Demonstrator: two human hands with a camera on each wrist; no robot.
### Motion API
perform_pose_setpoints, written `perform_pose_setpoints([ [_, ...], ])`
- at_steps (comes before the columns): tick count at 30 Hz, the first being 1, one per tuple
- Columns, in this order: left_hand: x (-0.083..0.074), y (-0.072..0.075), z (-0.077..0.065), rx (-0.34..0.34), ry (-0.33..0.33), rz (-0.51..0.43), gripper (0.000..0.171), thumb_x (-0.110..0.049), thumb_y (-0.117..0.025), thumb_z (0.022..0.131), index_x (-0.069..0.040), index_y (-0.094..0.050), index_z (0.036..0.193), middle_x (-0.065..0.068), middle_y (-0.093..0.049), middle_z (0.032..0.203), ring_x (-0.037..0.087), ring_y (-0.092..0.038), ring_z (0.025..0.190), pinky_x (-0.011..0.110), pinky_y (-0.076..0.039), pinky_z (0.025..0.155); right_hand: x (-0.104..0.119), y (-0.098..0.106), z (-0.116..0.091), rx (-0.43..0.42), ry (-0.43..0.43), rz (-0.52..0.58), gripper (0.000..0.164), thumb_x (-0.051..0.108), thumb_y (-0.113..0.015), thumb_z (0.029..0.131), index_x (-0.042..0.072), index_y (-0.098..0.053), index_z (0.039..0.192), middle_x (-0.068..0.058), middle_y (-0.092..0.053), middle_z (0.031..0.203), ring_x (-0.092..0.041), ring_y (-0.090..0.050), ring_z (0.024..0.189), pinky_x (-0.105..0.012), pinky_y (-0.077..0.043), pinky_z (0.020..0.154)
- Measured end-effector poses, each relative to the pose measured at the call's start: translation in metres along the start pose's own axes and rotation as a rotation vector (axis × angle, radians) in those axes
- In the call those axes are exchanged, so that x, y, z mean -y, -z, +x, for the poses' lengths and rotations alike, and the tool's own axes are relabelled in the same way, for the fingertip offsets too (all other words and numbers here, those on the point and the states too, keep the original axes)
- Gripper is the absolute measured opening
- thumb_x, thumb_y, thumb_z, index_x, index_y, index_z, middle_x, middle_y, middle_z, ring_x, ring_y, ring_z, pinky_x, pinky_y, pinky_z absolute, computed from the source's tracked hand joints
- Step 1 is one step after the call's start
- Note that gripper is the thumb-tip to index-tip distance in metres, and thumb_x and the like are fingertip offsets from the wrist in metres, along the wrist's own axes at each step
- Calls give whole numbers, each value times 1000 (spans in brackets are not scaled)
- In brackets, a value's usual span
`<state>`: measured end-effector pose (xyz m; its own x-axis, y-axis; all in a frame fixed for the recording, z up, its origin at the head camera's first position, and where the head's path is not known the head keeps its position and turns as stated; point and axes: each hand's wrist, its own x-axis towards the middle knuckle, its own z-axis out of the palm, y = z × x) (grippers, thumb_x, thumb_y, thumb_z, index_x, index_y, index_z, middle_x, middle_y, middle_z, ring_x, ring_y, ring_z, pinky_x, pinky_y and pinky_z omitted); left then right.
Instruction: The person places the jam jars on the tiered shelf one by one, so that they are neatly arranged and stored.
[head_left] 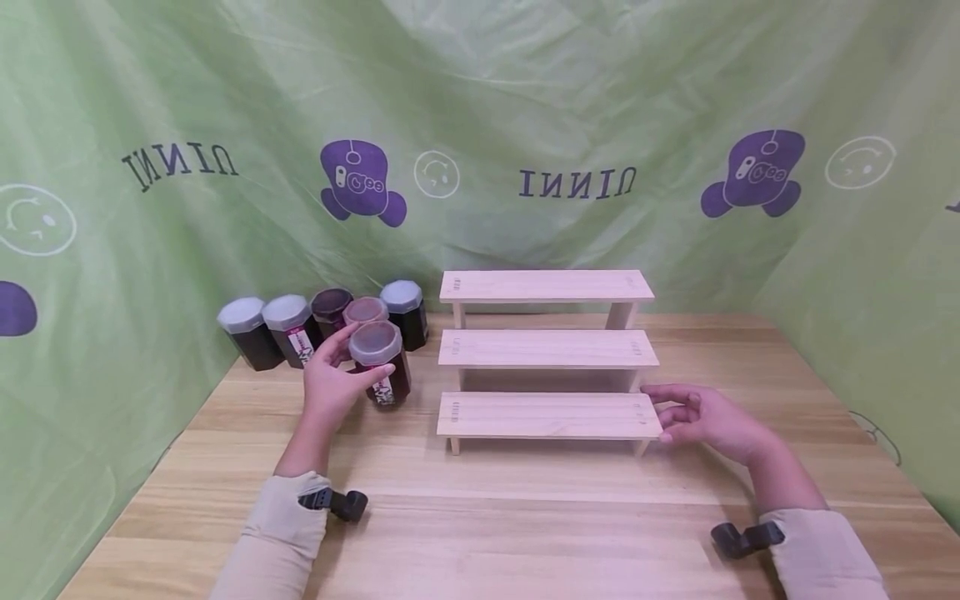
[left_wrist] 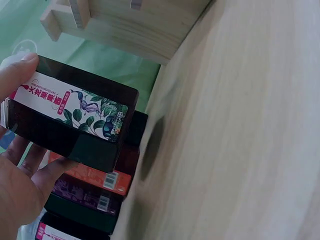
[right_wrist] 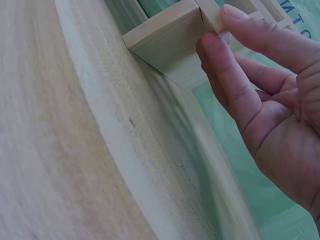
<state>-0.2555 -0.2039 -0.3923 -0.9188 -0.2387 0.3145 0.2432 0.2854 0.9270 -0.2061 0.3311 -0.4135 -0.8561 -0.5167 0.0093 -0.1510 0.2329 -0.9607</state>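
Observation:
My left hand (head_left: 330, 392) grips a dark octagonal jar (head_left: 390, 383) near its translucent lid, thumb on one side and fingers on the other. In the left wrist view the jar (left_wrist: 75, 117) is tilted, its white label with plant drawings showing, and its base is off the table with a shadow beside it. At the right end of a three-tier wooden step shelf (head_left: 547, 415), my right hand (head_left: 708, 421) pinches the lowest board between thumb and fingers. The right wrist view shows the thumb and fingertips of this hand (right_wrist: 270, 95) at the board's corner.
Several similar jars stand left of the shelf: two with whitish lids, one white-lidded jar (head_left: 405, 312) nearest the shelf, a dark-lidded jar (head_left: 330, 308) and a pinkish-lidded one (head_left: 366, 311). Green printed cloth (head_left: 480, 100) hangs behind and beside the wooden table (head_left: 510, 525).

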Motion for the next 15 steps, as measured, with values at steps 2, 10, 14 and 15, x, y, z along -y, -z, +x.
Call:
perform_pose_setpoints([
  [2,-3,-1,-1,5,1,-3,84,-12,-94,62,-11,-56,137,15,-62,127,23,-57,113,22,-49,86,0,0,0,-5,1,-9,70,-7,-69,82,-16,-32,141,-5,-58,125,-19,-65,101,-32,-57,82],
  [10,-16,-2,-4,17,17,8,86,-13,-93,62,-13,-55,139,13,-61,130,22,-58,107,25,-48,89,-1,1,0,6,13,2,69,-8,-68,83,-17,-31,141,1,-59,124,-19,-65,101,-32,-57,81],
  [14,-23,-3,-7,11,-9,4,85,-11,-93,63,-12,-55,139,12,-61,129,22,-58,104,24,-50,86,-2,1,0,11,22,9,69,-9,-68,83,-18,-31,140,3,-59,123,-18,-65,101,-31,-56,81],
  [15,-25,-3,-8,10,-14,1,85,-11,-93,63,-12,-55,139,11,-62,129,21,-59,104,23,-50,86,-2,1,0,12,24,14,69,-9,-68,83,-18,-30,140,3,-59,123,-18,-65,101,-31,-56,81],
])
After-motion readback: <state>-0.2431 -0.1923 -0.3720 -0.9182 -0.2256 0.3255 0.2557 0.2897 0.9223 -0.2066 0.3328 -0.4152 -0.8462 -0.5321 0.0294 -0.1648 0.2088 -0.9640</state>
